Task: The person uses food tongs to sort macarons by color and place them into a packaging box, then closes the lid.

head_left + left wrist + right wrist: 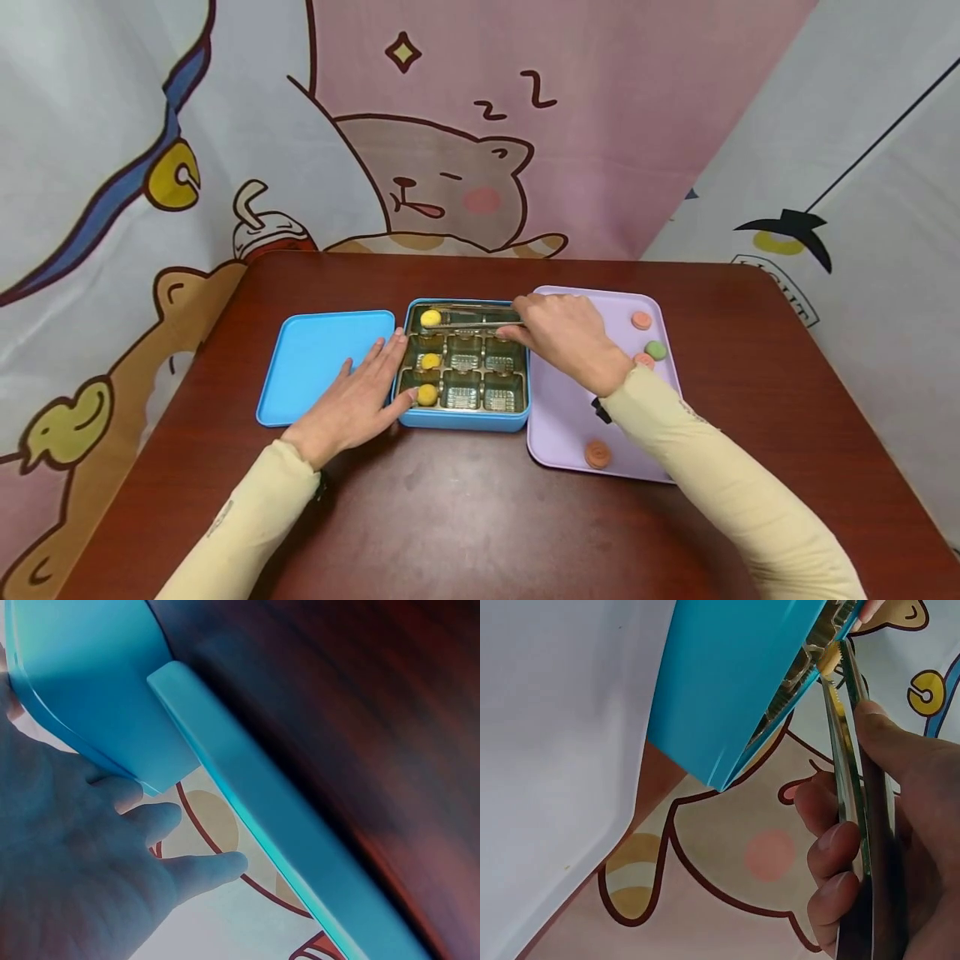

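Observation:
My right hand [566,333] grips metal tongs [476,325], which reach left across the back row of a blue box [461,421] with a gold compartment insert. The tong tips meet a yellow macaron [829,658] in the back left compartment. Below it in the left column sit a middle yellow macaron [431,361] and a front yellow macaron [427,395]. With fingers extended, my left hand [356,408] rests along the box's left side, its thumb over the front left corner. The middle and right columns hold nothing.
To the left lies a blue lid [322,358], partly under my left hand in the head view. A lilac tray [558,417] adjoins the box on the right. It carries a green macaron [656,350], a brown-orange macaron [597,454] and pinkish ones, including a back one [641,320].

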`<state>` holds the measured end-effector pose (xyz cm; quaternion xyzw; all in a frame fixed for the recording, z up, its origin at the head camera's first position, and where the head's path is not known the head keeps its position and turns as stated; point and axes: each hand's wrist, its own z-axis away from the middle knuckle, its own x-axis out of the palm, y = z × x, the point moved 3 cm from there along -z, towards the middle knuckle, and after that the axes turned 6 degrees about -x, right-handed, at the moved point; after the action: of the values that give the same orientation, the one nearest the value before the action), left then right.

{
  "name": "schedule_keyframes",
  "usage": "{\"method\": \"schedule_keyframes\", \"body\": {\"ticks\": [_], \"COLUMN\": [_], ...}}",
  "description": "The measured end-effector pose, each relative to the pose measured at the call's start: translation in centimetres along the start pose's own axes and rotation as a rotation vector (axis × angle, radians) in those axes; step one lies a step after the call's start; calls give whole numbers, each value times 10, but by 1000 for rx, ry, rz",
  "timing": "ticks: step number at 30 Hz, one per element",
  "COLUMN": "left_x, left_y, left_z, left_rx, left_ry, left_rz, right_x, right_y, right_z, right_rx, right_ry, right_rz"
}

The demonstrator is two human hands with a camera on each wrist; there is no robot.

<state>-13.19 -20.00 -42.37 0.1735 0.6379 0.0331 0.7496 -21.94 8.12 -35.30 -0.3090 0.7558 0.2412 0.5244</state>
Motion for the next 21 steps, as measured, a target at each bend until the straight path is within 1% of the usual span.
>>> {"method": "schedule_keyframes", "body": {"ticks": [13, 17, 21], "left_x": [1, 2, 2], "left_y": [0, 1, 0], "left_z": [0, 0, 1], "left_rx": [-14, -5, -2], "left_ry": [0, 1, 7], "left_rz": [5, 11, 12], "right_x": [4, 2, -7], "right_y": [-8, -4, 1], "right_z": [-6, -1, 10], "right_rx": [3, 22, 61], "right_ry": [-10, -11, -4], "right_rz": [82, 54, -3]}}
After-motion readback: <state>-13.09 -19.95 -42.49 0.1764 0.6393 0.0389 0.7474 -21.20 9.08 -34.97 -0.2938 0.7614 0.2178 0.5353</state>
